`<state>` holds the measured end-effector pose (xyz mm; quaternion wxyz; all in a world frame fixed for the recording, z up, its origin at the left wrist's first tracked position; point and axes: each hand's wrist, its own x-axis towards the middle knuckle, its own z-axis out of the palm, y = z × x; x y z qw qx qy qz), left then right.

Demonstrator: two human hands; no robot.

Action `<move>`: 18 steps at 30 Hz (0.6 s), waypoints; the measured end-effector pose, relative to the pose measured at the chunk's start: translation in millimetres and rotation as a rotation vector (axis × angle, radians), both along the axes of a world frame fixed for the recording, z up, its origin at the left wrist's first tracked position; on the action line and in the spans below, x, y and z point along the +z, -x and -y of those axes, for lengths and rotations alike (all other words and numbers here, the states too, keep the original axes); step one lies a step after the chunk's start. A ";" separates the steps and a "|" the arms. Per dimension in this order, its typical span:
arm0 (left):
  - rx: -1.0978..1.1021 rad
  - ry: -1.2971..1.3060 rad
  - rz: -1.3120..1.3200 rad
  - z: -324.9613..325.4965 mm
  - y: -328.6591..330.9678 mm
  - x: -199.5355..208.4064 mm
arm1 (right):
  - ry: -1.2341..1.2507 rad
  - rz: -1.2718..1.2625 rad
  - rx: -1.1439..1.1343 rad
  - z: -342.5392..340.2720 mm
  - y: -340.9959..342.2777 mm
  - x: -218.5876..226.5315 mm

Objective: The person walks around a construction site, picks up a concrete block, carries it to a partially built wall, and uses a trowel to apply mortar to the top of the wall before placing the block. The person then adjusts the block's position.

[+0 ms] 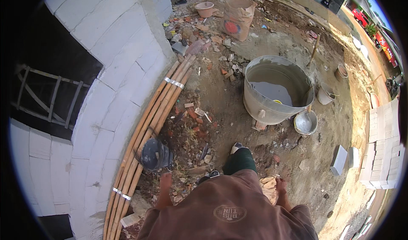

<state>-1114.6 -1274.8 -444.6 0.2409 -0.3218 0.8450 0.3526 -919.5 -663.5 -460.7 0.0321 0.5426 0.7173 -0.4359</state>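
My left hand [165, 181] hangs low, right by the edge of a tilted black bucket [154, 154]. Its fingers are too dark and small to show whether they grip the bucket. On the other side, my right hand [281, 186] has curled fingers against a crumpled tan paper sack [268, 190], which it appears to hold beside my hip. Ahead of me stands a large round metal tub [265, 110] partly filled with grey liquid. A small metal basin [306, 122] sits against its near right side.
Bamboo poles [161, 96], strapped together, lean along the white block wall [114, 82] on my left. Rubble covers the ground. Farther off are a big paper sack [239, 19], a pink basin [205, 9] and a grey bucket [326, 93]. Loose blocks [338, 159] and a block stack [380, 148] stand right.
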 end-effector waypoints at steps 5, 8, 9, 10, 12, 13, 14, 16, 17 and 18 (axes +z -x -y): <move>-0.907 0.360 0.190 6.1 -58.0 -42.2 | -0.206 0.224 0.089 -41.9 78.3 -14.5; -0.612 0.256 0.373 -35.0 -50.2 -13.1 | -0.232 0.208 0.170 -95.4 165.4 -9.7; -0.421 0.252 0.410 -45.4 -38.0 -5.6 | -0.182 0.154 0.163 -104.2 205.3 -8.5; -0.261 0.252 0.410 -57.4 -17.9 -2.1 | -0.142 0.090 0.148 -112.0 244.4 -3.2; -0.032 0.249 0.379 -92.4 9.7 11.1 | -0.064 -0.043 0.199 -161.6 311.1 -9.4; 0.025 0.208 0.299 -115.9 41.7 8.1 | -0.043 -0.111 0.217 -193.7 338.6 -12.1; 0.068 0.135 0.194 -125.6 65.3 17.4 | -0.055 -0.091 0.258 -202.9 373.6 -12.6; 0.174 0.037 0.042 -138.2 103.1 41.5 | -0.088 -0.028 0.365 -195.6 458.9 5.4; 0.246 0.031 -0.022 -133.4 112.7 56.8 | -0.099 -0.008 0.436 -161.7 503.7 26.4; 0.245 -0.100 -0.072 -170.5 164.9 31.2 | -0.228 -0.112 0.374 -240.5 525.4 10.2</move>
